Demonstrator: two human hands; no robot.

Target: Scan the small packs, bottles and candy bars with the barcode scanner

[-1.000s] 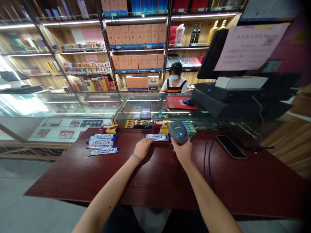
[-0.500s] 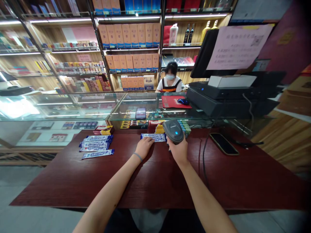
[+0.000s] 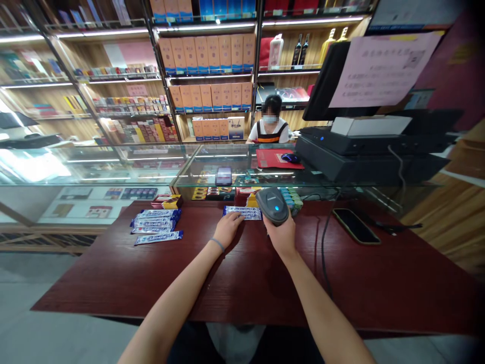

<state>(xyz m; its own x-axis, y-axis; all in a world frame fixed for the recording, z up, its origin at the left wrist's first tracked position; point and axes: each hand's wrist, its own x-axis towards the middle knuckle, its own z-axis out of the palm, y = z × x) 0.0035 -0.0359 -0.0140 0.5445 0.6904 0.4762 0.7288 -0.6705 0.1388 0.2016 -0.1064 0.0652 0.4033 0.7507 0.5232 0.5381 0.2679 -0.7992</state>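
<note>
My left hand (image 3: pixel 228 228) rests with its fingers stretched out on long blue-and-white wrapped sticks (image 3: pixel 248 213), touching their near left part. They lie flat on the dark red table. In my right hand (image 3: pixel 282 235) is a dark grey barcode scanner (image 3: pixel 273 206), its blue light lit. My fingers wrap round its handle, which is mostly hidden. The scanner's head is just right of the sticks. Off to the left lies a loose pile of similar blue-and-white sticks (image 3: pixel 156 221), with a single stick (image 3: pixel 159 237) in front of it.
Red-and-yellow packets (image 3: pixel 166 201) stand at the table's back left. More packets (image 3: pixel 242 196) sit behind the sticks. A phone (image 3: pixel 356 226) lies right of the black cable (image 3: pixel 324 253). Beyond the glass counter (image 3: pixel 212 157) sits a person (image 3: pixel 270 132), left of a monitor (image 3: pixel 326 81).
The view has shifted slightly, so most things appear a little further right. Both hands stay in place, the left on the sticks and the right round the scanner.
</note>
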